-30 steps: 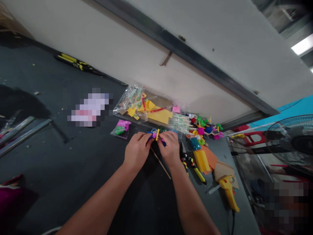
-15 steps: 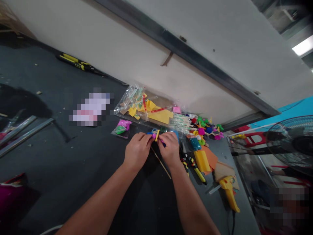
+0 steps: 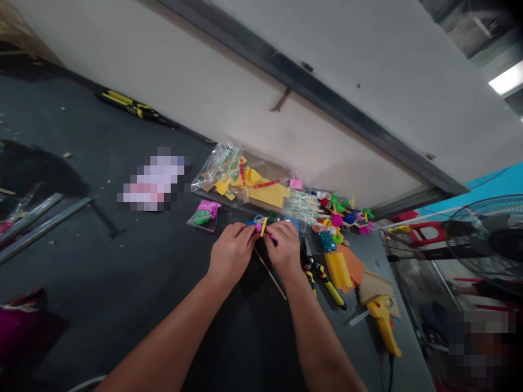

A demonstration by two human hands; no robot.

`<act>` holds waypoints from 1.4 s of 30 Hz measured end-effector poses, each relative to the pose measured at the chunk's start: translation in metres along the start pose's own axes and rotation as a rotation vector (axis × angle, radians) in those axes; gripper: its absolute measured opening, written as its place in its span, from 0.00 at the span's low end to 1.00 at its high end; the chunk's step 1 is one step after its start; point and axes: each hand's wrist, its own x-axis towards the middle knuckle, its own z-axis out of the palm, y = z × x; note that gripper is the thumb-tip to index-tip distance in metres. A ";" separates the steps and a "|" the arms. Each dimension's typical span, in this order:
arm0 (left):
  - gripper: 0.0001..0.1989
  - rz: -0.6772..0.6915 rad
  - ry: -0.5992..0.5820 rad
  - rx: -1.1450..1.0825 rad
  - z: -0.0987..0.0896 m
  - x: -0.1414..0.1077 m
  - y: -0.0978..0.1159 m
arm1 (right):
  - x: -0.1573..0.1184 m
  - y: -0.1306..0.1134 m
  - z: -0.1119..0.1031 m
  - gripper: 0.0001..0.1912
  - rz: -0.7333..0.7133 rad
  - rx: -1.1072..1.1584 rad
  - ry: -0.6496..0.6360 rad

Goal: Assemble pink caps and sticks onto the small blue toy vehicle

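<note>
My left hand [image 3: 232, 253] and my right hand [image 3: 285, 250] meet over the dark table, fingertips pinched close together. Between them is a small craft piece with a yellow strip [image 3: 263, 227] and a purple-pink round part [image 3: 258, 228]. The left fingers close on the purple-pink side. A bit of purple also shows at my right fingertips, which grip the other side of the yellow strip. A thin wooden stick [image 3: 270, 273] slants down below the hands; whether it joins the piece I cannot tell. Fingers partly hide the piece.
Behind the hands lie a clear plastic bag [image 3: 265, 196] with yellow paper, a small bag of pompoms [image 3: 204, 212] and bundled sticks [image 3: 304, 206]. To the right are yellow-black pliers [image 3: 329, 283], a yellow block [image 3: 338, 269] and a corded glue gun [image 3: 384, 324]. A fan [image 3: 490, 239] stands past the table edge.
The view has shifted very slightly. Both hands keep almost the same pose, pinching the craft piece at the same spot.
</note>
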 end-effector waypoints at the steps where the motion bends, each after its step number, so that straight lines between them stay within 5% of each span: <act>1: 0.11 -0.004 -0.002 0.003 0.000 -0.001 0.000 | 0.000 -0.001 0.000 0.07 0.005 -0.003 -0.001; 42: 0.17 -0.045 -0.058 -0.055 0.001 -0.009 0.010 | 0.001 -0.001 -0.004 0.10 0.007 -0.023 -0.021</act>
